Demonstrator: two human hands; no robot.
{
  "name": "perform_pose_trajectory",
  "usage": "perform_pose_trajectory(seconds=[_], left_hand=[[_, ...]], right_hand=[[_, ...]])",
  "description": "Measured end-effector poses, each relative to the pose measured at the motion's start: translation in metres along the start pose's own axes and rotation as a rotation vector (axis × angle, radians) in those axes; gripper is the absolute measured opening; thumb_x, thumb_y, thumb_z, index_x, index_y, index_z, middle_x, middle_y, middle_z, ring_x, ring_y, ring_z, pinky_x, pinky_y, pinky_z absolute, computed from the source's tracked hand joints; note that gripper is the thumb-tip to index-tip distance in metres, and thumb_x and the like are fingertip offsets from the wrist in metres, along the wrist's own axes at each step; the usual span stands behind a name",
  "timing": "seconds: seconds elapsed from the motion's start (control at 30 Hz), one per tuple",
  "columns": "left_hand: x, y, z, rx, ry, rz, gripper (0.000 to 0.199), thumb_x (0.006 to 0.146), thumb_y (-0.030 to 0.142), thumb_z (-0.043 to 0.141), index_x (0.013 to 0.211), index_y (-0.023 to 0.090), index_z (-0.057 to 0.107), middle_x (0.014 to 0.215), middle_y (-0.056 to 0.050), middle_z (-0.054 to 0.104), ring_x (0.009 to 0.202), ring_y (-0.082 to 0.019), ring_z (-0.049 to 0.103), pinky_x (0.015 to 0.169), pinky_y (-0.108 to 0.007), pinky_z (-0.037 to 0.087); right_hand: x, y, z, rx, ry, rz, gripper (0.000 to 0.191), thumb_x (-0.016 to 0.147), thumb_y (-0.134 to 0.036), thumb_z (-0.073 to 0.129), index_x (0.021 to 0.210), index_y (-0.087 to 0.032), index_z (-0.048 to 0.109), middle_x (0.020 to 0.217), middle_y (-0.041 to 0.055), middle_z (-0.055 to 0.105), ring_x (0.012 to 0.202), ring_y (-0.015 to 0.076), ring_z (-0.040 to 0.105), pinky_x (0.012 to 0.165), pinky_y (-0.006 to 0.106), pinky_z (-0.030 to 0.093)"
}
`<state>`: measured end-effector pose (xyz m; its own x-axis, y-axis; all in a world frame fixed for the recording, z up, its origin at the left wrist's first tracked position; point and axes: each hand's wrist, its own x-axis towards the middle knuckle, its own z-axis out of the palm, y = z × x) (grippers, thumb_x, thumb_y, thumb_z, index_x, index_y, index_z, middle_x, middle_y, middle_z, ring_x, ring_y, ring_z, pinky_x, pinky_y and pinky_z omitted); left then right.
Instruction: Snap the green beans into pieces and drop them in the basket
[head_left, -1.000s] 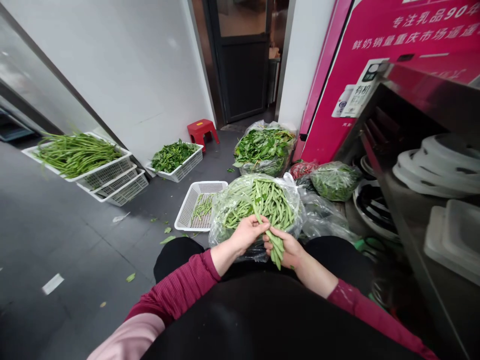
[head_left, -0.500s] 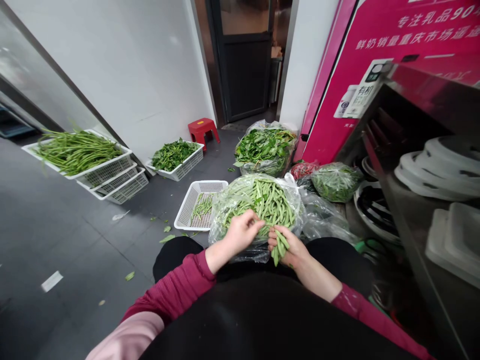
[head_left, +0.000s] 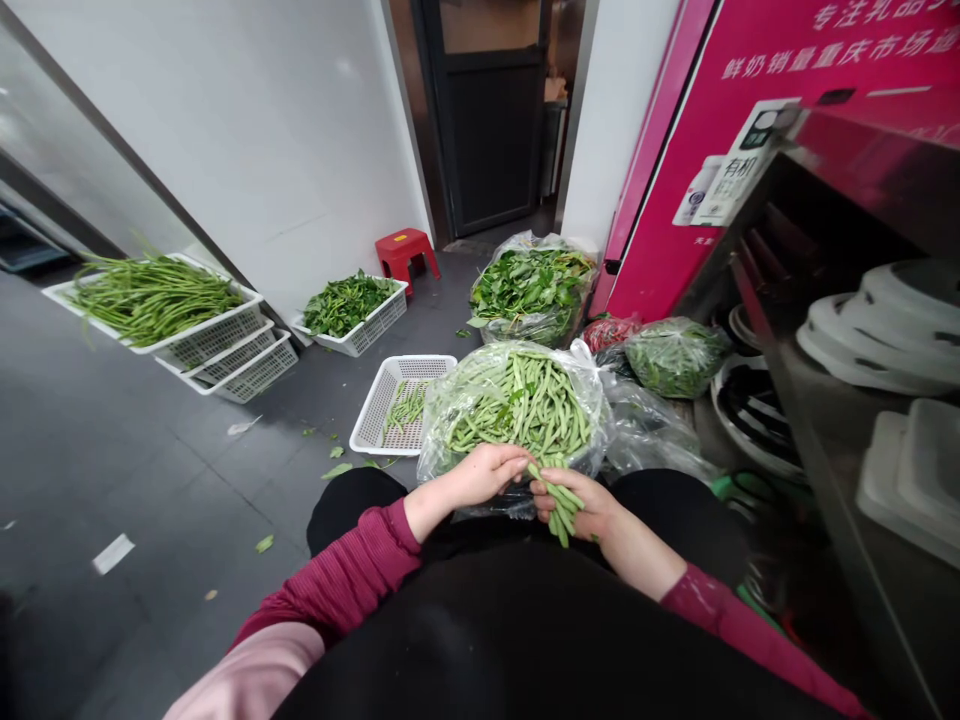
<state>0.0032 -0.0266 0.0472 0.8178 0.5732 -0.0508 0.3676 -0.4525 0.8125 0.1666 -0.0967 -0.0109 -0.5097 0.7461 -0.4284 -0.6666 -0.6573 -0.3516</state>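
A clear plastic bag of green beans (head_left: 517, 405) stands on the floor right in front of my knees. My right hand (head_left: 581, 505) is closed around a small bunch of green beans (head_left: 559, 500) at the bag's near edge. My left hand (head_left: 484, 472) sits beside it, fingertips touching the top of that bunch. A white perforated basket (head_left: 401, 405) with a few trimmed beans lies on the floor to the left of the bag.
Stacked white baskets of long green stalks (head_left: 161, 305) sit at the left. A basket of leafy greens (head_left: 349, 310), a red stool (head_left: 405, 255) and a bag of greens (head_left: 529, 285) lie further back. More bagged produce (head_left: 671, 355) and a steel shelf with white lids (head_left: 877, 330) fill the right.
My left hand dipped toward the bag's beans, then came back to meet the bunch in my right hand. The bunch tilted and shifted slightly lower.
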Motion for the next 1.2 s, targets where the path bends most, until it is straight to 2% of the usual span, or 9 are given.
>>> perform_pose_trajectory(seconds=[0.27,0.33,0.47,0.53,0.63,0.8,0.9,1.07,1.2], left_hand=[[0.001,0.006,-0.010,0.597,-0.168,0.231,0.028,0.084,0.027,0.035,0.076,0.016,0.060,0.076,-0.004,0.059,0.071,-0.012,0.054,0.065,-0.021,0.039],[0.003,0.002,-0.004,0.754,-0.112,0.145,0.027,0.082,0.028,0.037,0.073,0.016,0.059,0.075,-0.005,0.059,0.069,-0.014,0.055,0.062,-0.023,0.040],[0.012,-0.008,-0.003,0.932,0.091,-0.228,0.027,0.083,0.029,0.036,0.084,0.013,0.057,0.081,-0.009,0.058,0.069,-0.017,0.057,0.060,-0.026,0.043],[0.019,-0.011,-0.004,0.918,0.169,-0.327,0.026,0.082,0.032,0.039,0.092,0.015,0.056,0.090,-0.009,0.058,0.076,-0.017,0.058,0.064,-0.026,0.044],[0.031,-0.015,0.004,0.854,0.102,-0.369,0.026,0.080,0.033,0.043,0.087,0.014,0.060,0.088,-0.011,0.059,0.081,-0.019,0.058,0.070,-0.028,0.044],[0.049,-0.028,0.030,0.829,0.043,-0.411,0.019,0.075,0.012,0.044,0.082,0.006,0.061,0.081,-0.017,0.061,0.076,-0.025,0.060,0.066,-0.034,0.045],[0.051,-0.032,0.031,0.824,0.082,-0.411,0.020,0.075,0.016,0.044,0.085,0.008,0.060,0.082,-0.015,0.062,0.075,-0.023,0.060,0.065,-0.032,0.045],[0.040,-0.019,0.018,0.683,0.212,-0.371,0.020,0.073,0.031,0.048,0.077,0.017,0.061,0.075,-0.006,0.062,0.071,-0.018,0.058,0.064,-0.027,0.042],[0.027,-0.002,0.018,0.552,0.204,-0.351,0.020,0.070,0.035,0.050,0.069,0.017,0.059,0.063,-0.003,0.059,0.059,-0.015,0.054,0.056,-0.024,0.038]], right_hand=[[-0.002,0.000,-0.011,-0.123,-0.105,0.125,0.020,0.066,-0.024,0.063,0.081,-0.012,0.058,0.053,-0.0042,0.050,0.042,0.0052,0.043,0.045,0.020,0.035],[-0.001,0.003,-0.009,-0.146,-0.104,0.110,0.017,0.067,-0.023,0.062,0.080,-0.012,0.058,0.053,-0.0039,0.050,0.042,0.0056,0.044,0.045,0.021,0.037],[-0.001,0.001,-0.004,-0.112,-0.018,-0.032,0.019,0.068,-0.016,0.061,0.087,-0.013,0.059,0.060,-0.0010,0.056,0.049,0.0099,0.052,0.051,0.026,0.045],[0.000,-0.005,-0.004,-0.003,0.095,-0.119,0.019,0.068,-0.013,0.060,0.087,-0.014,0.059,0.062,-0.0009,0.059,0.052,0.0107,0.055,0.056,0.028,0.048],[0.001,-0.016,-0.008,0.121,0.226,-0.235,0.012,0.070,-0.012,0.058,0.082,-0.017,0.059,0.066,-0.0002,0.063,0.057,0.0127,0.060,0.062,0.030,0.051],[0.004,-0.019,-0.014,0.108,0.322,-0.307,0.010,0.071,-0.013,0.059,0.080,-0.017,0.058,0.069,0.0017,0.066,0.060,0.0156,0.063,0.061,0.033,0.053],[0.006,-0.016,-0.014,0.083,0.370,-0.323,0.010,0.069,-0.011,0.061,0.077,-0.016,0.058,0.061,-0.0004,0.064,0.053,0.0142,0.062,0.057,0.031,0.053],[0.015,-0.017,-0.010,0.016,0.401,-0.368,0.014,0.065,-0.009,0.064,0.077,-0.014,0.061,0.059,0.0004,0.064,0.050,0.0139,0.060,0.051,0.027,0.052],[0.029,-0.024,0.003,-0.048,0.293,-0.392,0.006,0.065,-0.012,0.064,0.070,-0.012,0.061,0.058,0.0024,0.064,0.050,0.0140,0.060,0.052,0.027,0.051]])
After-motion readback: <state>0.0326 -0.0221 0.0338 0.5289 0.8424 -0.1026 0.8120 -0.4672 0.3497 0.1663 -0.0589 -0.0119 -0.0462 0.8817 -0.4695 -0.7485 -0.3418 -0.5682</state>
